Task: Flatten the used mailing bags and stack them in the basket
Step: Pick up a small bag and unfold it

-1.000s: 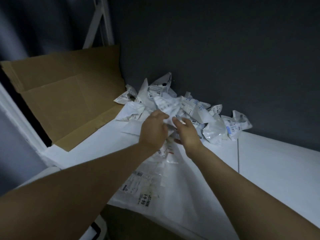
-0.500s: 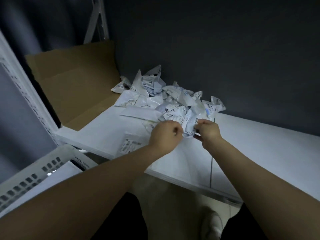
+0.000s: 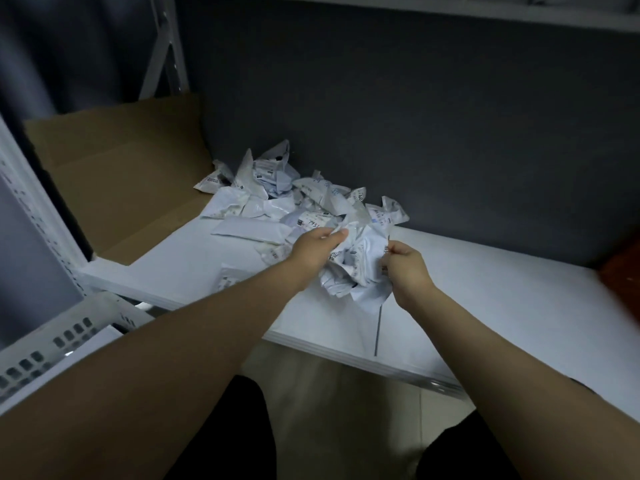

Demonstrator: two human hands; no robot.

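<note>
**One mailing bag (image 3: 356,268) stretched between both hands**

The mailing bag is gripped at two sides: its left part is pinched by the left hand (image 3: 313,251), its right edge by the right hand (image 3: 405,268). The hands are held apart, with the bag bunched between them, just above the white shelf (image 3: 502,299) and a little in from its front edge. The bag's long axis is judged to run left to right, from one hand to the other, so an outward pull along that line would be called for to take the creases out. The pile (image 3: 277,199) of other used bags is heaped behind the hands, toward the shelf's back edge against the dark wall (image 3: 450,133), nearer the left hand. The basket (image 3: 52,344) is seen below the shelf's front left corner, beside the left forearm; the left hand is judged the nearer for stacking.
</note>
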